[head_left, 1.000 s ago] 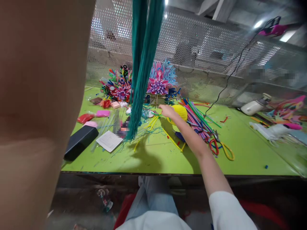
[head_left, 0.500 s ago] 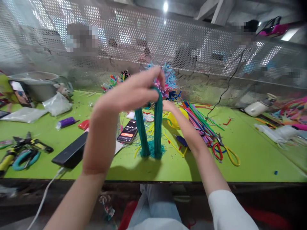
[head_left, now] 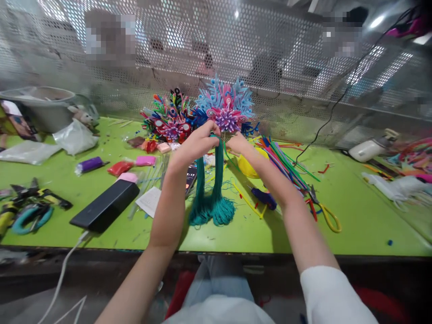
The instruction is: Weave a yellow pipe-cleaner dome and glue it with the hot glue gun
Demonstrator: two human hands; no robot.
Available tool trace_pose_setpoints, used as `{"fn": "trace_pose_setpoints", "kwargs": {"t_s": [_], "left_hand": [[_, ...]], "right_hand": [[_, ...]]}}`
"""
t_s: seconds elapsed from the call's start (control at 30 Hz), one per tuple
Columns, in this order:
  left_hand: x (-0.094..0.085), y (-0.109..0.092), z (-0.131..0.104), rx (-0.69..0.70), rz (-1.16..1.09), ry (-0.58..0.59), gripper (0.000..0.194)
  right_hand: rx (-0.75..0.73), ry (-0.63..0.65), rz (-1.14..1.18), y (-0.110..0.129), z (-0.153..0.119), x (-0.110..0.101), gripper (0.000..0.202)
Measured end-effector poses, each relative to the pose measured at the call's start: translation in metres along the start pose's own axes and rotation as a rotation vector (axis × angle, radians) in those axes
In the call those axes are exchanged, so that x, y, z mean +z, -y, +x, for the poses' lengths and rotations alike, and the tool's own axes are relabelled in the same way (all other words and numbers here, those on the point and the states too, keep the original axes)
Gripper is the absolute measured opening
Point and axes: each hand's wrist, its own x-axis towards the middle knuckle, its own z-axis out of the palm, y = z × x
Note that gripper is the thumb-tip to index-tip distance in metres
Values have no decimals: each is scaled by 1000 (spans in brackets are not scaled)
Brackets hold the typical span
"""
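My left hand (head_left: 200, 141) is closed on the top of a teal thread bundle (head_left: 218, 173). Two strands of the bundle hang down from it, and their loose ends spread on the green table (head_left: 249, 234). Just right of the bundle, my right hand (head_left: 238, 143) reaches past the yellow round object (head_left: 253, 163); its fingertips are small and partly hidden, near a thin green stem. Behind both hands stand a pink and blue flower piece (head_left: 227, 101) and a multicoloured one (head_left: 168, 119).
A black power bank (head_left: 106, 204) with a white cable, pliers (head_left: 37, 204) and a purple roll (head_left: 91, 164) lie left. A phone (head_left: 191, 177) is partly behind my left arm. Coloured stems (head_left: 286, 166) and yellow-handled scissors (head_left: 327, 216) lie right. A perforated metal screen (head_left: 236, 54) rises behind.
My left hand has moved down and away from me with the teal bundle. The bundle's lower ends now spread wider on the table, and the flower pieces show more fully.
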Motion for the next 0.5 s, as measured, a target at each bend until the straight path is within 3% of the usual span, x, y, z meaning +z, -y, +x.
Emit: {"fn": "trace_pose_setpoints", "kwargs": {"t_s": [0.1, 0.23, 0.4, 0.5], "left_hand": [[5, 17, 14, -112, 58, -78, 20], [2, 27, 18, -84, 89, -117, 18], [-2, 25, 12, -37, 132, -91, 17], [-2, 26, 10, -35, 174, -89, 19]], "right_hand": [[72, 22, -37, -16, -15, -24, 32], [110, 28, -32, -30, -35, -47, 30], [141, -24, 164, -33, -48, -52, 27], [115, 11, 224, -27, -51, -49, 27]]}}
